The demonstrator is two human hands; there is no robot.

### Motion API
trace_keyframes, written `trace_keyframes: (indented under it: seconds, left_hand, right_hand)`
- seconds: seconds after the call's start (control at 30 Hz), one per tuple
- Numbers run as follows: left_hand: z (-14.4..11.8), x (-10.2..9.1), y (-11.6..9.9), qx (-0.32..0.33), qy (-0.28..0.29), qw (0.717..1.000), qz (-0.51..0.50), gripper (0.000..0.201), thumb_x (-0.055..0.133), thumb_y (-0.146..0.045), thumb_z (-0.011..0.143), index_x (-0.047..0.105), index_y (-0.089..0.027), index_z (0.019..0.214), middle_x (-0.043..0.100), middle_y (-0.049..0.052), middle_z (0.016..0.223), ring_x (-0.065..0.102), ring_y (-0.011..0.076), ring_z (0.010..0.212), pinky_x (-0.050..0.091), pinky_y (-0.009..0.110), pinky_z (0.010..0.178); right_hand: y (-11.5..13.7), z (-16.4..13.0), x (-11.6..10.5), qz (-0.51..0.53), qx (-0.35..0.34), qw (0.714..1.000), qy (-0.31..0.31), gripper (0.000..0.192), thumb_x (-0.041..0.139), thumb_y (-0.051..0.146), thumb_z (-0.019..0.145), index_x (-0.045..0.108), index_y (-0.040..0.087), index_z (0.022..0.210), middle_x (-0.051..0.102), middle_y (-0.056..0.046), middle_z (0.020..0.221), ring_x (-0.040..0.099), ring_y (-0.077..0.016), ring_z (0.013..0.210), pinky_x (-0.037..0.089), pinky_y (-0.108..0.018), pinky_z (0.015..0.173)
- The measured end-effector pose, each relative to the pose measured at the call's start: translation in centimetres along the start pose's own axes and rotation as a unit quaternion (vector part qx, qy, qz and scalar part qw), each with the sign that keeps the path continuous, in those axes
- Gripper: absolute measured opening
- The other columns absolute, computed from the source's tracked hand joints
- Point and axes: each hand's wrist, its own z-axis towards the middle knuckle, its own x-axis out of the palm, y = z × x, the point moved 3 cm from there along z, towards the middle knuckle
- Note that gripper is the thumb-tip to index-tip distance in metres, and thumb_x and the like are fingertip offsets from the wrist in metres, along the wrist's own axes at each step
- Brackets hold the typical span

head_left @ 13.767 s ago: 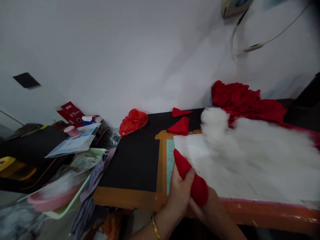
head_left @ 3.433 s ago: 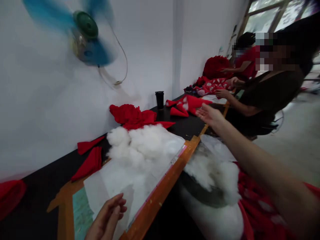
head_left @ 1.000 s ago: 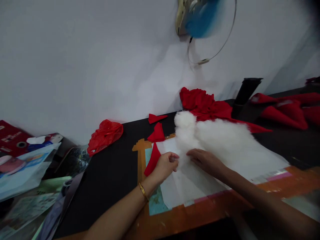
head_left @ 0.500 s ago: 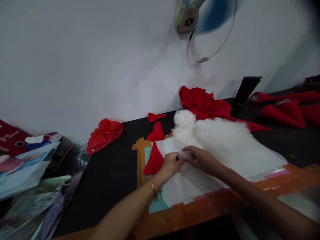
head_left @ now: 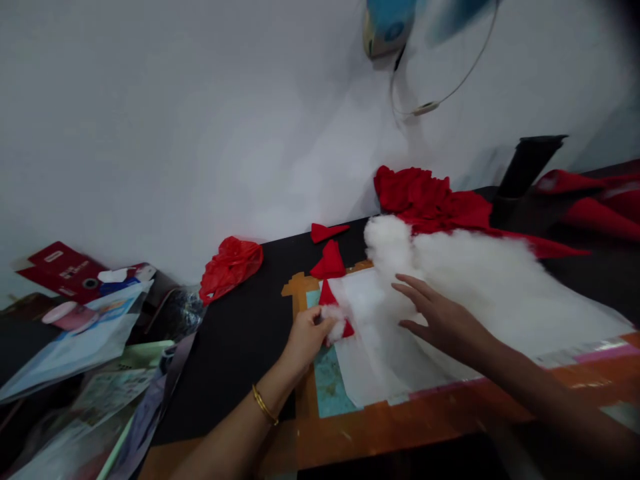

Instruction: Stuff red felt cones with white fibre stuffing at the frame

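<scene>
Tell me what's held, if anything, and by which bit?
The left hand pinches a white tuft by its left edge; whether it also grips the red cloth is unclear. The right hand holds nothing.

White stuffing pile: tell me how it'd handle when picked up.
The white stuffing pile is probably light for its bulk, being so puffy. It would likely sag and squash, given its fuzzy edges. Tufts may pull away easily: a small separate tuft is at the left hand.
</scene>
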Motion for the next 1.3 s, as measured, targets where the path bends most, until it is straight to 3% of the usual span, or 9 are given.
trace_keyframes:
  seconds: [0.13,0.23,0.37,0.5,0.6,0.7,1.0,1.13,1.3]
  left_hand:
    - [-1.0,2.6,-0.1,-0.011,0.005,0.999,-0.03,0.019,0.061,-0.034,0.076,0.058,-0.016,0.073,0.053,-0.004,0.058,0.042,0.0076,0.046,0.033,0.021,0.045]
    - [-2.2,4.8,-0.4,-0.023,0.02,0.994,-0.107,0.019,0.064,-0.034,0.076,0.058,-0.016,0.079,0.053,-0.004,0.063,0.046,0.0082,0.051,0.038,0.021,0.048]
    - [-4.4,5.3,-0.7,-0.034,0.073,0.981,-0.174,0.029,0.063,-0.029,0.075,0.056,-0.015,0.1,0.061,0.004,0.087,0.059,0.0135,0.067,0.051,0.027,0.06]
    - [-5.0,1.7,-1.2,0.101,0.049,0.988,0.11,0.039,0.058,-0.017,0.077,0.054,-0.019,0.116,0.061,0.011,0.115,0.06,0.0207,0.097,0.051,0.037,0.084]
    - [-4.3,-0.9,-0.8,0.214,0.043,0.908,0.356,0.044,0.055,-0.01,0.077,0.056,-0.021,0.119,0.055,0.011,0.127,0.049,0.0275,0.119,0.04,0.047,0.102]
    - [-3.2,-2.1,0.4,0.222,0.058,0.862,0.452,0.044,0.056,-0.01,0.076,0.056,-0.019,0.119,0.052,0.012,0.128,0.049,0.0285,0.117,0.042,0.047,0.1]
    - [-2.0,-0.3,0.2,0.24,0.036,0.836,0.492,0.038,0.065,-0.042,0.081,0.059,-0.017,0.108,0.055,0.013,0.118,0.051,0.0296,0.109,0.043,0.045,0.093]
    - [-1.1,0.8,-0.1,0.218,0.026,0.836,0.504,0.017,0.057,-0.024,0.082,0.061,-0.017,0.096,0.059,0.013,0.11,0.052,0.0288,0.104,0.042,0.043,0.09]
    - [0.5,0.5,-1.5,0.178,0.019,0.854,0.488,0.02,0.045,-0.017,0.088,0.062,-0.02,0.099,0.067,0.008,0.099,0.06,0.0221,0.093,0.045,0.033,0.082]
  right_hand:
    - [6.6,0.0,1.1,0.142,-0.067,0.987,-0.025,0.074,0.064,0.028,0.083,0.025,0.027,0.146,0.034,-0.017,0.151,0.064,-0.0175,0.079,0.058,-0.036,0.075]
    - [9.1,-0.2,2.8,0.137,-0.096,0.985,-0.039,0.046,0.052,0.018,0.089,0.044,0.025,0.134,0.054,-0.014,0.132,0.064,-0.0222,0.096,0.056,-0.036,0.082]
    - [8.1,-1.3,3.9,0.117,-0.101,0.988,-0.029,0.022,0.039,0.018,0.096,0.06,0.024,0.104,0.064,-0.009,0.106,0.065,-0.0197,0.091,0.053,-0.029,0.075]
    - [5.8,-2.0,2.9,0.149,-0.035,0.987,-0.056,0.017,0.045,0.023,0.095,0.06,0.022,0.089,0.067,-0.006,0.093,0.065,-0.0173,0.078,0.052,-0.028,0.069]
    - [4.5,-2.2,2.1,0.181,0.054,0.979,-0.072,0.012,0.053,0.031,0.091,0.062,0.023,0.087,0.067,-0.002,0.078,0.063,-0.0169,0.067,0.05,-0.028,0.062]
    - [3.9,-2.7,2.0,0.259,0.162,0.951,-0.055,0.02,0.055,0.042,0.089,0.062,0.024,0.09,0.057,0.003,0.056,0.055,-0.0154,0.048,0.044,-0.027,0.047]
    - [4.4,-3.6,3.2,0.459,0.219,0.861,-0.024,0.033,0.058,0.054,0.086,0.052,0.023,0.095,0.064,0.002,0.06,0.06,-0.016,0.053,0.049,-0.029,0.055]
    - [4.6,-3.6,3.9,0.53,0.223,0.818,-0.031,0.034,0.06,0.054,0.085,0.049,0.024,0.094,0.064,0.003,0.06,0.06,-0.0149,0.053,0.05,-0.027,0.055]
    - [5.2,-3.4,3.9,0.558,0.261,0.786,-0.052,0.041,0.063,0.061,0.08,0.053,0.022,0.084,0.066,0.001,0.06,0.063,-0.0154,0.054,0.053,-0.029,0.058]
